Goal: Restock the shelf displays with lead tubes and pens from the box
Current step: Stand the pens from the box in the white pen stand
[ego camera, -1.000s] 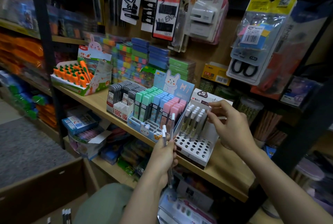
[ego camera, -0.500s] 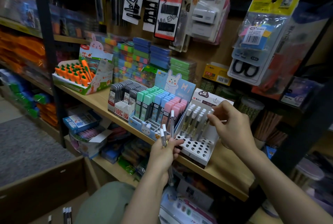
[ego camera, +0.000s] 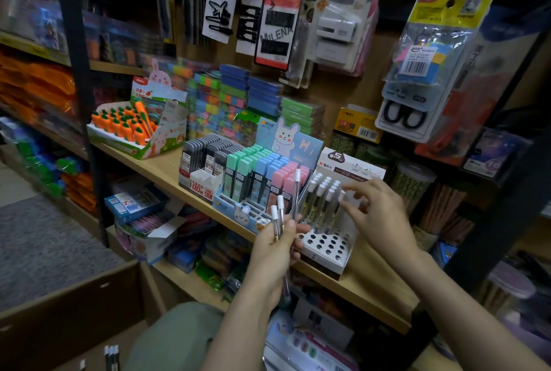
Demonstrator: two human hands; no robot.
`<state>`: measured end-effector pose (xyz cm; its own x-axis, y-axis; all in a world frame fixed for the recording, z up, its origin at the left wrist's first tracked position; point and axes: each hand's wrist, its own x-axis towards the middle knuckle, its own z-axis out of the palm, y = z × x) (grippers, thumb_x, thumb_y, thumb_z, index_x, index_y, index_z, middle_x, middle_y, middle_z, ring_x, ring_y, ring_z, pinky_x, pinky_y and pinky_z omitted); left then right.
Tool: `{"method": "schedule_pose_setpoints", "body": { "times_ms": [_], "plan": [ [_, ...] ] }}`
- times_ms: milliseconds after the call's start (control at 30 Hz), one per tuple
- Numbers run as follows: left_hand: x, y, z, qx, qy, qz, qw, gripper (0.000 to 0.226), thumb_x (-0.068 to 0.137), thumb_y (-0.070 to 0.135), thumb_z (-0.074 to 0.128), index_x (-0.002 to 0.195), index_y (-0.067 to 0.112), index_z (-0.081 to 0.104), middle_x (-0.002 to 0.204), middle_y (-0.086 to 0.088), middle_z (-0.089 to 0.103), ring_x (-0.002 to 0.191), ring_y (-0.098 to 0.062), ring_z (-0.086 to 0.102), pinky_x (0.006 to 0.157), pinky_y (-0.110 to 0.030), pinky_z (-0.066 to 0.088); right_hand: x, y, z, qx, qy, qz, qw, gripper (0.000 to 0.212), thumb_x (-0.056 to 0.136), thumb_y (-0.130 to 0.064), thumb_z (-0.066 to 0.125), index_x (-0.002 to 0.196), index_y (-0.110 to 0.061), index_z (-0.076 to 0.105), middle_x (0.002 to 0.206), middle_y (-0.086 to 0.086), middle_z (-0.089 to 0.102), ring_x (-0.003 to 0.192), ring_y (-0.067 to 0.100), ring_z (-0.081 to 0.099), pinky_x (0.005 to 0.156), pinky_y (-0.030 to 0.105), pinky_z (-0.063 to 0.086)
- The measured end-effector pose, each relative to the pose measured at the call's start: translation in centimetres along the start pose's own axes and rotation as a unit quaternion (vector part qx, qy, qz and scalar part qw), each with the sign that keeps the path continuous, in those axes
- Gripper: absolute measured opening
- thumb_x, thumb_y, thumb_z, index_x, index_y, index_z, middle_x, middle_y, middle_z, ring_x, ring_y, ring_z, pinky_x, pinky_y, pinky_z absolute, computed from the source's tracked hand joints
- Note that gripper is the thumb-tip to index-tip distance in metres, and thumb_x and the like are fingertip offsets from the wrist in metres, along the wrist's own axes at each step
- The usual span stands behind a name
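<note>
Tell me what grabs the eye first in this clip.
The left hand holds a few white-capped pens upright, front and centre. Just right of it, the right hand reaches over the white pen stand on the wooden shelf. Far left on that shelf sits a bright orange carrot display.

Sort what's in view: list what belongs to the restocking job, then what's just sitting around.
Job:
- left hand gripping clear white-capped pens
- right hand at the white holed pen display
- pastel lead tube display
- brown cardboard box

Not in use:
- orange carrot erasers
- hanging packaged scissors
- white stapler pack
</note>
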<state>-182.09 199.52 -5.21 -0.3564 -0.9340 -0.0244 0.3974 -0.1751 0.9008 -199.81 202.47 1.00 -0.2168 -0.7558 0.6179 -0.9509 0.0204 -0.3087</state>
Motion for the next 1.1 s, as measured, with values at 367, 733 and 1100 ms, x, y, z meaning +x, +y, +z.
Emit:
{"method": "schedule_pose_setpoints", "body": {
  "times_ms": [367, 733, 1100],
  "plan": [
    [-0.6, 0.4, 0.7, 0.012, -0.122, 0.004, 0.992, 0.021, 0.1, 0.024, 0.049, 0.111, 0.018, 0.065, 0.09, 0.003, 0.071, 0.066, -0.006, 0.05, 0.054, -0.018, 0.036, 1.2, -3.9, -1.1, 0.337, -0.079, 0.029, 0.938, 0.039, 0.092, -0.016, 0.066, 0.127, -0.031, 0.058, 0.094, -0.008, 0.076, 0.092, 0.003, 0.07, 0.081, 0.023, 0.055],
    [0.3, -0.5, -0.2, 0.222, -0.031, 0.072, 0.972, 0.027, 0.102, 0.04, 0.037, 0.12, 0.031, 0.055, 0.072, 0.005, 0.062, 0.067, -0.01, 0.058, 0.067, -0.031, 0.047, 0.6, -1.6, -2.9, 0.232, 0.028, -0.016, 0.972, 0.023, 0.088, -0.016, 0.072, 0.103, -0.029, 0.061, 0.085, -0.009, 0.071, 0.078, 0.002, 0.07, 0.068, 0.019, 0.058],
    [0.2, -0.8, 0.1, 0.191, -0.031, -0.004, 0.981, 0.037, 0.104, 0.016, 0.032, 0.14, 0.022, 0.037, 0.117, -0.008, 0.053, 0.108, -0.024, 0.053, 0.097, -0.039, 0.043, -1.1, -0.5, -0.1, 0.226, 0.061, -0.022, 0.972, 0.027, 0.089, -0.013, 0.069, 0.103, -0.033, 0.057, 0.088, -0.018, 0.067, 0.081, 0.001, 0.069, 0.07, 0.018, 0.057]
  ]
}}
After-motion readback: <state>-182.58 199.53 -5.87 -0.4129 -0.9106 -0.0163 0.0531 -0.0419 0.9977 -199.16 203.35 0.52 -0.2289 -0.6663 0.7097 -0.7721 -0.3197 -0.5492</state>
